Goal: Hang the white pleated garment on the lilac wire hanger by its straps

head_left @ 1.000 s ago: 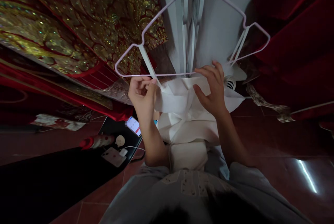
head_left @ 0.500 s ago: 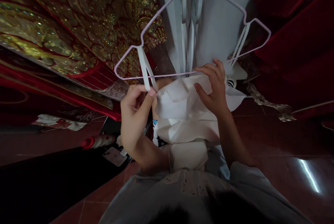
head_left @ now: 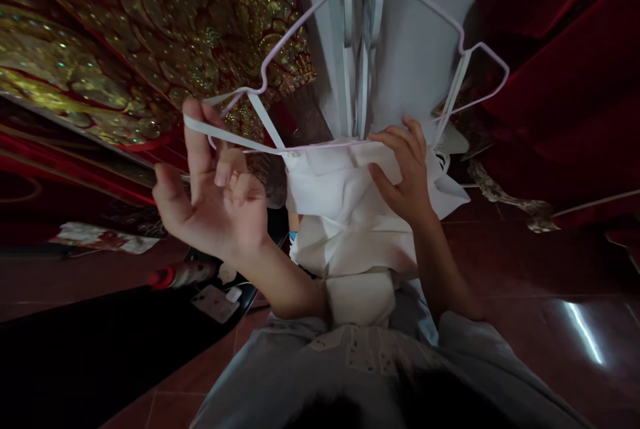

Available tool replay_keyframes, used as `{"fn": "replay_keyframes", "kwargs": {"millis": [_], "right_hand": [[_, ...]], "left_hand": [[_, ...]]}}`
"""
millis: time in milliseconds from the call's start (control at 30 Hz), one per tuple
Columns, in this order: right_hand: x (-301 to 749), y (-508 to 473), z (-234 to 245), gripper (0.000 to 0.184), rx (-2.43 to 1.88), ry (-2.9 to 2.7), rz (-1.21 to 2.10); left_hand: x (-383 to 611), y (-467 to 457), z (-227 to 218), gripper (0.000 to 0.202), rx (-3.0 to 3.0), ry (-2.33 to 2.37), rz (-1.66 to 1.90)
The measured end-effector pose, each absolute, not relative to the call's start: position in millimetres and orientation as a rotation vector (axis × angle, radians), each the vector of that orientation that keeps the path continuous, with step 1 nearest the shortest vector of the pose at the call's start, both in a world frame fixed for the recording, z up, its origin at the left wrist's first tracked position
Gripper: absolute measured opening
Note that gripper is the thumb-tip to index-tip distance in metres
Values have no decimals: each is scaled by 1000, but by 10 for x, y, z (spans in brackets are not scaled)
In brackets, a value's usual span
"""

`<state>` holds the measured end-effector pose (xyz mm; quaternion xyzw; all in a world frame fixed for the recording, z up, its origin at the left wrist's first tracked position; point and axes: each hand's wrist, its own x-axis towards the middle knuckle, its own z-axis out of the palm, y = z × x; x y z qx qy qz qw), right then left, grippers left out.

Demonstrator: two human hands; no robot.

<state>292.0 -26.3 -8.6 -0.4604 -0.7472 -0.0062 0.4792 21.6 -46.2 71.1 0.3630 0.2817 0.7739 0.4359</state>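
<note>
A pink hanger [head_left: 313, 12] hangs before me, carrying a white strapped garment [head_left: 325, 182] below its bar. My left hand [head_left: 220, 196] is turned palm up at the hanger's left end. A thin white strap [head_left: 225, 134] is hooked round its raised fingers and pulled out leftward, passing over the hanger's left notch. Its thumb stands apart while the other fingers curl. My right hand [head_left: 407, 176] rests against the garment's top edge, fingertips at the bar, with thumb and fingers apart. Another strap [head_left: 453, 92] loops over the right notch.
Gold-sequined red garments [head_left: 150, 36] hang at left, dark red cloth [head_left: 565, 82] at right. Behind the hanger is a pale panel [head_left: 415, 36] with metal bars. At lower left a black surface [head_left: 125, 342] bears a phone [head_left: 215, 304] and a red-capped bottle [head_left: 183, 274].
My left hand has turned palm up and moved left, drawing the left strap out from the hanger where it was pinched. My right hand has hardly moved.
</note>
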Motion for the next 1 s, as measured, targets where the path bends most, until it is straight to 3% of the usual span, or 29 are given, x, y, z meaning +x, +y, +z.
{"fn": "replay_keyframes", "kwargs": {"millis": [200,300,533,733,867,1000], "right_hand": [[2954,-246,-102,52,-1193,-1824,46],[2979,-238,-87,47,-1094,-1834,11],[2981,-229,-113,41,-1073,-1822,15],[2901,-250,-98,44,-997,-1807,28],[2857,-341,-117,48,-939,-1721,79],[2944,-368,-231,49,-930,-1129,147]], "left_hand": [[355,-429,860,56,963,678,1895],[339,-345,927,68,964,679,1961],[182,-325,479,29,631,957,2199],[546,-365,438,28,806,874,1809],[756,-383,459,28,836,796,1865],[785,-349,416,23,900,667,1959]]}}
